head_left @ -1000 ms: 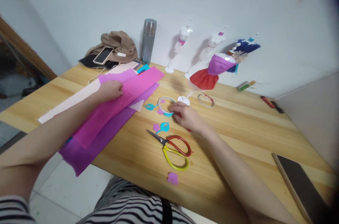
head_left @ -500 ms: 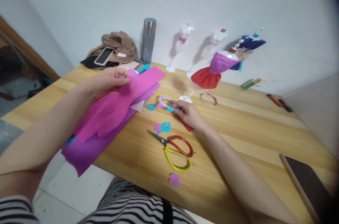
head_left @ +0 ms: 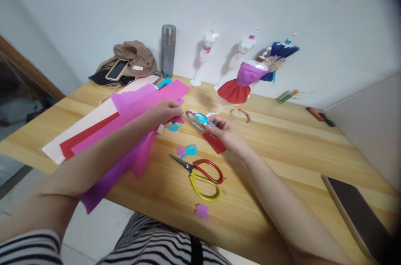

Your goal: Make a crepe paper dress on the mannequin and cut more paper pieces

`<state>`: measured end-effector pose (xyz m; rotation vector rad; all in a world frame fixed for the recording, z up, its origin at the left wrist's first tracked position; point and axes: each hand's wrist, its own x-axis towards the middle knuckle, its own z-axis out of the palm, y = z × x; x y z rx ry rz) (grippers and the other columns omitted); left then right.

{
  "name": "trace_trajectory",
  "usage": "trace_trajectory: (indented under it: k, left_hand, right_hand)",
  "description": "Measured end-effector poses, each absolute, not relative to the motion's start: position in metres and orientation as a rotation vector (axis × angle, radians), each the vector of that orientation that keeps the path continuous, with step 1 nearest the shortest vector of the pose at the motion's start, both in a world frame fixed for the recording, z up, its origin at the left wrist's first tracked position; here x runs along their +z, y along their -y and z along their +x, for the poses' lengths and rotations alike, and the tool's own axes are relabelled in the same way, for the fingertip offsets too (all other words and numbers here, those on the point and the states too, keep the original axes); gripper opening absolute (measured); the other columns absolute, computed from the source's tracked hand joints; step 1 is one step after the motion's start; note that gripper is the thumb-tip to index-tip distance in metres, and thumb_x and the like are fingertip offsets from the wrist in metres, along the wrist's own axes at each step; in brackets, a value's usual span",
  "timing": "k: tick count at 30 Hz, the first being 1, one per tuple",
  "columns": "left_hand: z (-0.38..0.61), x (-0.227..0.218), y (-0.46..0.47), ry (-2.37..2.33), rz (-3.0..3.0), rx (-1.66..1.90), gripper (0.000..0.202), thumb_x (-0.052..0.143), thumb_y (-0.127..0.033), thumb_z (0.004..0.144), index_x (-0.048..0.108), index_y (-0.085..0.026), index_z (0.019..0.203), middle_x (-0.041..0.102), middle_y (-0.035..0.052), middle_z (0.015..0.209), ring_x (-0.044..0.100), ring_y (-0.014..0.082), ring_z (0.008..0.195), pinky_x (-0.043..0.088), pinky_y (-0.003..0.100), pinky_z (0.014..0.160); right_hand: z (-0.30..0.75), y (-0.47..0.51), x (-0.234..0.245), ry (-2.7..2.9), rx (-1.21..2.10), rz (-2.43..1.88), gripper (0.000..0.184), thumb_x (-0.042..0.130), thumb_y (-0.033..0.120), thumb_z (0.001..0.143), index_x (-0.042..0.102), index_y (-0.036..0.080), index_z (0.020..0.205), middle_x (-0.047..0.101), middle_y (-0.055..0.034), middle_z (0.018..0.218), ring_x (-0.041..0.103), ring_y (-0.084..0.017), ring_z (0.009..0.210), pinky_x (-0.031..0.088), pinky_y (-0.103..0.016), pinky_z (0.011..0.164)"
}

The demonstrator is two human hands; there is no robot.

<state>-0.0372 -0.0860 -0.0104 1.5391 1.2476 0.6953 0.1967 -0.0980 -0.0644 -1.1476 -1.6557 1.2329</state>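
Observation:
My left hand (head_left: 169,110) is closed on the corner of a magenta paper sheet (head_left: 144,157), which hangs down below my forearm over a purple sheet (head_left: 103,190). Between the thumb and fingers of my right hand (head_left: 222,128) is a blue leaf cutout (head_left: 200,119), raised above a tape roll (head_left: 189,115). Under that hand lies a red paper piece (head_left: 214,143). Another blue leaf (head_left: 190,150) rests beside a small purple flower cutout (head_left: 181,151). Scissors (head_left: 200,175) with one red and one yellow handle lie nearer to me, their blades slightly apart.
Several white mannequin stands line the wall, one wearing a purple top and red skirt (head_left: 235,91). A second tape roll (head_left: 240,116) lies before them. A grey bottle (head_left: 168,52) and brown cloth (head_left: 134,56) stand back left. A dark tablet (head_left: 357,215) lies right.
My left hand has moved right and down, drawing the magenta sheet off the pile and uncovering red and pale sheets. My right hand has lifted the blue leaf from beside the tape roll.

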Motion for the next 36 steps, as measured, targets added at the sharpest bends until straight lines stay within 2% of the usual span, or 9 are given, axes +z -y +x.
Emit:
trace_trajectory:
  k: [2,5,11,14,18,21,25,30,36]
  left_hand:
    - [-0.035,-0.017,0.083,-1.319,1.677,0.758,0.005,0.063,-0.012,0.074,0.063,-0.013,0.079,0.042,-0.0087,0.047,0.036,0.0047,0.041,0.027,0.018,0.044]
    - [-0.032,-0.029,0.079,-1.318,1.936,0.866,0.034,0.065,-0.013,0.074,0.068,-0.012,0.108,0.044,-0.0106,0.05,0.043,0.0067,0.047,0.035,0.019,0.05]
    - [-0.028,-0.042,0.075,-1.435,2.405,0.924,0.012,0.066,-0.015,0.079,0.076,-0.017,0.085,0.061,-0.0033,0.059,0.049,0.009,0.054,0.032,0.021,0.054]
    - [-0.029,-0.044,0.079,-1.478,2.533,0.977,0.012,0.065,-0.017,0.082,0.077,-0.019,0.087,0.068,0.0,0.067,0.055,0.0109,0.059,0.035,0.022,0.058]
    - [-0.03,-0.046,0.084,-1.494,2.55,1.024,0.018,0.065,-0.02,0.085,0.076,-0.017,0.098,0.066,-0.0004,0.065,0.053,0.0108,0.056,0.035,0.023,0.057]
    - [-0.029,-0.046,0.085,-1.449,2.543,0.961,0.014,0.063,-0.022,0.087,0.076,-0.016,0.085,0.064,-0.0001,0.061,0.051,0.0103,0.054,0.032,0.022,0.054]
    - [-0.028,-0.043,0.09,-1.448,2.577,0.76,0.017,0.059,-0.02,0.088,0.076,-0.017,0.086,0.069,0.0023,0.068,0.058,0.0129,0.062,0.035,0.023,0.058]
    - [-0.03,-0.041,0.099,-1.419,2.701,0.094,0.024,0.054,-0.021,0.091,0.076,-0.02,0.099,0.075,0.0078,0.087,0.067,0.0208,0.079,0.039,0.027,0.063]
    - [-0.033,-0.038,0.098,-1.439,2.627,-0.065,0.02,0.057,-0.021,0.086,0.076,-0.019,0.08,0.074,0.0049,0.079,0.067,0.0189,0.076,0.038,0.026,0.06]
  right_hand:
    - [0.196,0.1,-0.062,1.643,1.243,-1.154,0.03,0.073,0.048,0.072,0.063,0.021,0.079,0.051,0.0033,0.066,0.038,-0.011,0.057,0.028,-0.028,0.055]
    - [0.194,0.102,-0.06,1.629,1.271,-1.154,0.03,0.073,0.048,0.071,0.064,0.02,0.079,0.049,0.0045,0.062,0.036,-0.011,0.054,0.026,-0.028,0.053]
    - [0.192,0.103,-0.058,1.592,1.316,-1.164,0.032,0.075,0.049,0.07,0.064,0.02,0.079,0.048,0.0061,0.055,0.034,-0.009,0.05,0.023,-0.028,0.051]
    - [0.192,0.102,-0.059,1.528,1.356,-1.154,0.035,0.078,0.05,0.068,0.064,0.02,0.076,0.052,0.0047,0.057,0.036,-0.009,0.049,0.024,-0.027,0.05]
    - [0.191,0.101,-0.06,1.474,1.415,-1.138,0.036,0.08,0.051,0.066,0.064,0.02,0.076,0.057,0.0028,0.062,0.038,-0.008,0.049,0.025,-0.026,0.048]
    - [0.191,0.1,-0.06,1.464,1.435,-1.131,0.036,0.081,0.05,0.065,0.065,0.02,0.076,0.057,0.0032,0.061,0.037,-0.007,0.048,0.024,-0.026,0.047]
    - [0.193,0.098,-0.062,1.431,1.417,-1.139,0.038,0.083,0.05,0.063,0.065,0.02,0.077,0.057,0.0033,0.059,0.038,-0.007,0.047,0.025,-0.026,0.047]
    - [0.198,0.094,-0.065,1.481,1.306,-1.193,0.035,0.079,0.051,0.068,0.065,0.021,0.079,0.055,0.0036,0.06,0.039,-0.009,0.048,0.03,-0.027,0.048]
    - [0.2,0.089,-0.073,1.616,1.126,-1.19,0.031,0.074,0.051,0.071,0.065,0.022,0.08,0.063,-0.0001,0.071,0.051,-0.015,0.06,0.041,-0.031,0.061]
